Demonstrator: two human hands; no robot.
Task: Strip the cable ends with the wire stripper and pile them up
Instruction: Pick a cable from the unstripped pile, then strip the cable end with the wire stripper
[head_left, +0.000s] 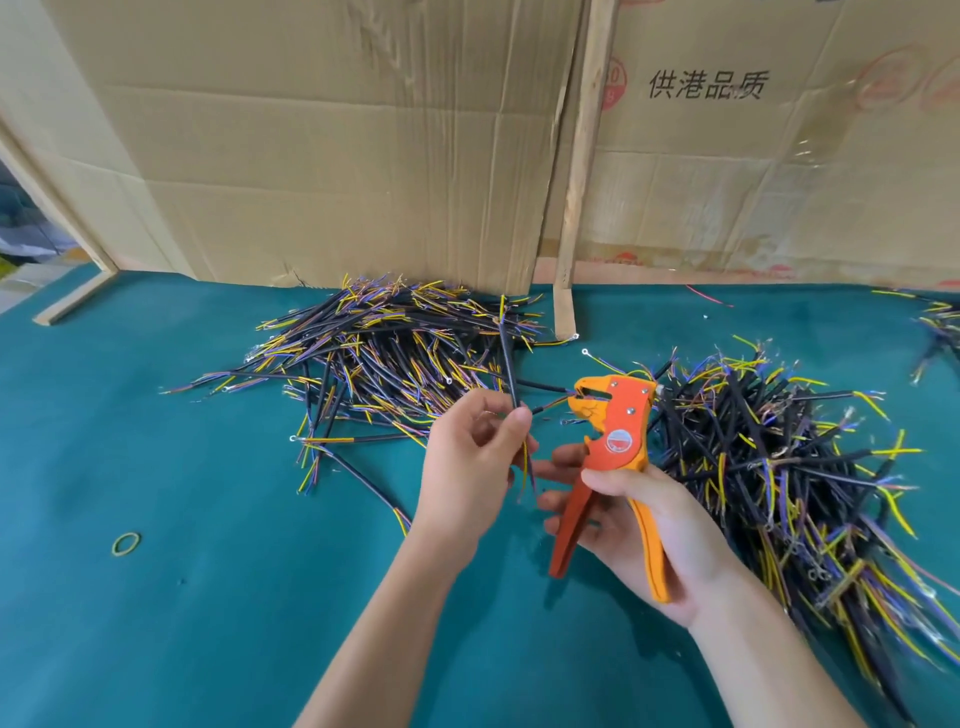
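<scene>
While the head view shows both hands raised over the table, the left hand pinches a cable between thumb and fingertips, holding it nearly upright, its lower wires hanging beside the palm. The right hand grips the stripper by its two handles, which stand spread; the head points left toward the cable but does not appear to hold it.

Risks from this position:
- The cable is pinched at one point only. If it is fed into the jaws at an angle, the blades may nick the thin inner wires or cut unevenly.
- A loose pinch may let the cable slide when the handles close, leaving the end unstripped.
- The left fingers sit close to the stripper head; closing the handles early may catch a fingertip.
- The left pile and the right pile lie near each other. A careless drop may mix the two.

Appearance of the cable: a short black jacket, thin and slightly bent, with yellow, blue and purple wires fanning from its ends. Whether the held end is already stripped cannot be told.
</scene>
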